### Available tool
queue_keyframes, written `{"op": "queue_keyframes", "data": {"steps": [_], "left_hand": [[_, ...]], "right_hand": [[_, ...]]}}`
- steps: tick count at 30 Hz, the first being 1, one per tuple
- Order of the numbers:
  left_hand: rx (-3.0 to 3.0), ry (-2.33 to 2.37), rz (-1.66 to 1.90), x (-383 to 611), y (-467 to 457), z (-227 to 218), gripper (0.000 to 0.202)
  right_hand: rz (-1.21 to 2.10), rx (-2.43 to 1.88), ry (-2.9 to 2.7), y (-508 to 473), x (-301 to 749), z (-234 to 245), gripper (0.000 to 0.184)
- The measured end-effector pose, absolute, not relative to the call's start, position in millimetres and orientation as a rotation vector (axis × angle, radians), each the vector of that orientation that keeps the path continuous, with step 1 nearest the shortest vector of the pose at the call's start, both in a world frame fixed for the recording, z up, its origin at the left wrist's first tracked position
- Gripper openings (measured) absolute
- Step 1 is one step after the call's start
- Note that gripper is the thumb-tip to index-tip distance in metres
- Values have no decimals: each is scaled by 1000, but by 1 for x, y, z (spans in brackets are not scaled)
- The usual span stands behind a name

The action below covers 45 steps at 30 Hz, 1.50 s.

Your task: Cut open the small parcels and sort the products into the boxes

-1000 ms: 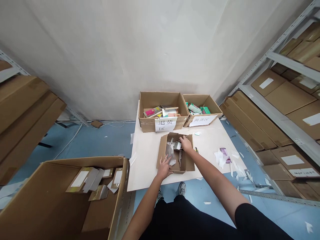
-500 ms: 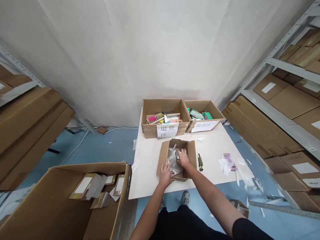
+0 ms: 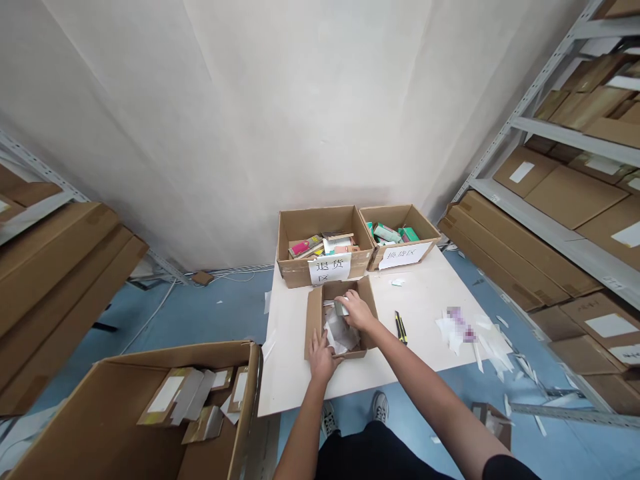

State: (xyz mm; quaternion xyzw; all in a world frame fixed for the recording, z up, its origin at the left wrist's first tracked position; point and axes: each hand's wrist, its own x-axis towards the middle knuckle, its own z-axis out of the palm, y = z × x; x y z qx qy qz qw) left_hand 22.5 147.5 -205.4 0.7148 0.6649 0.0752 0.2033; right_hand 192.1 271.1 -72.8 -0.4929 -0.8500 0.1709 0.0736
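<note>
A small open cardboard box point(image 3: 314, 319) sits on the white table point(image 3: 290, 360) in front of me, with crumpled white paper point(image 3: 337, 335) inside. My left hand point(image 3: 320, 355) rests on the box's near left edge with its fingers spread over the rim. Inside the box, my right hand point(image 3: 354, 311) is closed on a small grey-white item point(image 3: 341, 308) near the far wall. I cannot make out what that item is.
Two labelled cardboard boxes point(image 3: 325, 245) point(image 3: 400, 237) with small packages stand at the table's back. A box cutter point(image 3: 400, 327) and paper scraps point(image 3: 463, 332) lie to the right. A large open carton point(image 3: 150, 413) stands lower left. Shelves of cartons flank both sides.
The small box has shifted slightly left. My right hand moved from the box's middle toward its far wall and closed on the small item. My left hand stayed on the near edge.
</note>
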Motion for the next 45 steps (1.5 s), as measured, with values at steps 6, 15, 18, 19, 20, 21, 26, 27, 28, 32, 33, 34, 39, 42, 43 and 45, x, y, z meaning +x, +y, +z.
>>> {"op": "queue_keyframes", "data": {"steps": [6, 15, 18, 19, 20, 21, 26, 27, 28, 32, 33, 34, 39, 42, 43, 45], "left_hand": [[1955, 1972, 270, -37, 135, -197, 36], [1953, 1974, 269, -86, 126, -191, 32], [1962, 1979, 261, -87, 126, -190, 28], [1957, 1987, 257, -87, 125, -189, 27], [1947, 1997, 252, -88, 124, -188, 26], [1933, 2009, 244, -89, 124, -186, 25], [1882, 1963, 146, -97, 120, -170, 28], [1874, 1949, 148, -97, 121, -164, 36], [1868, 1947, 179, -97, 122, -158, 42], [1878, 2009, 588, -74, 140, -120, 40], [1880, 2006, 709, -60, 148, -110, 39], [1884, 1977, 816, -43, 156, -100, 38], [1962, 1565, 806, 66, 210, -82, 37], [1814, 1623, 447, 122, 244, -100, 48], [1750, 1656, 340, 136, 253, -108, 49], [1616, 1742, 237, 155, 267, -125, 52]], "right_hand": [[553, -1360, -2361, 266, 222, -40, 83], [591, -1672, -2161, 289, 290, -77, 86], [689, -1774, -2208, 299, 283, -108, 84], [721, -1815, -2237, 300, 279, -120, 84], [748, -1867, -2263, 301, 275, -131, 84], [772, -1932, -2278, 300, 271, -142, 85], [809, -2074, -2211, 294, 272, -182, 96], [827, -2027, -2203, 293, 276, -186, 101], [857, -1969, -2195, 292, 279, -188, 104], [985, -1893, -2082, 285, 293, -191, 104], [965, -1950, -2025, 283, 295, -191, 100], [927, -2017, -1967, 281, 298, -191, 95], [939, -1997, -1979, 284, 309, -190, 90], [1096, -1694, -2059, 295, 315, -190, 104], [1119, -1604, -2032, 299, 316, -192, 105], [1157, -1470, -1934, 302, 318, -196, 104]]}}
